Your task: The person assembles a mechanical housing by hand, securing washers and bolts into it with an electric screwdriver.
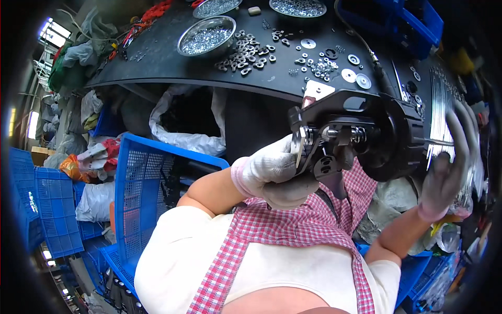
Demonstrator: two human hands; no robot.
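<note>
A black mechanical assembly is held up in front of my apron, with a flat bracket on top, a spring-loaded bolt and a wide round body at its right. My left hand, in a pale knit glove, is closed around the bracket's left end. My right hand, gloved and greyed at the fingers, has its fingers stretched out beside the round body's right end. Behind those fingers lies a bundle of thin metal rods. Whether the right thumb touches the assembly is unclear.
On the black table stand metal bowls of small parts, with loose metal links, washers and discs around them. A blue bin sits at the far right. Blue crates and an open white sack are at my left.
</note>
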